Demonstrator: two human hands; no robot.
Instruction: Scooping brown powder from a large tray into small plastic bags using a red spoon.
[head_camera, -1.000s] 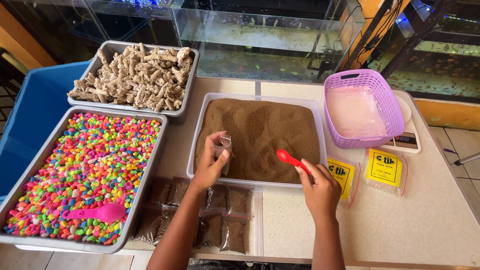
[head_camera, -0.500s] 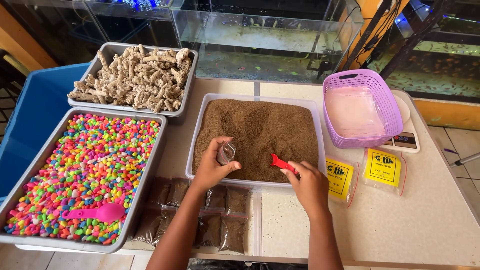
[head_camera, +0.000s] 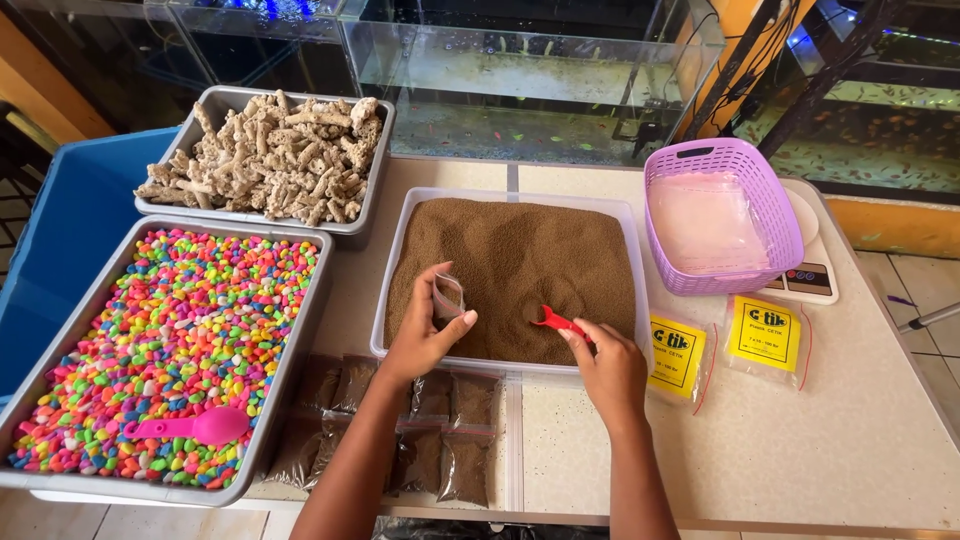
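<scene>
Now we are bringing the red scoop (head_camera: 556, 320) down into the brown granules (head_camera: 520, 262), where half a second ago it was hovering just above them nearer the tray's front edge, and a second ago it was lifted clear over the rim. Our right hand (head_camera: 607, 366) is closing its grip on the scoop's handle, fingers clamped around it, with the scoop's bowl touching the granule bed. Our left hand (head_camera: 428, 335) is pinching a small clear bag (head_camera: 447, 297) between thumb and fingers, holding it upright over the granules, just left of the scoop; it is sitting lower and nearer the scoop than before. We are judging that a fresh scoopful is being dug for this bag. Filled bags (head_camera: 440, 425) are lying on the surface in front of the clear tray (head_camera: 392, 270).
</scene>
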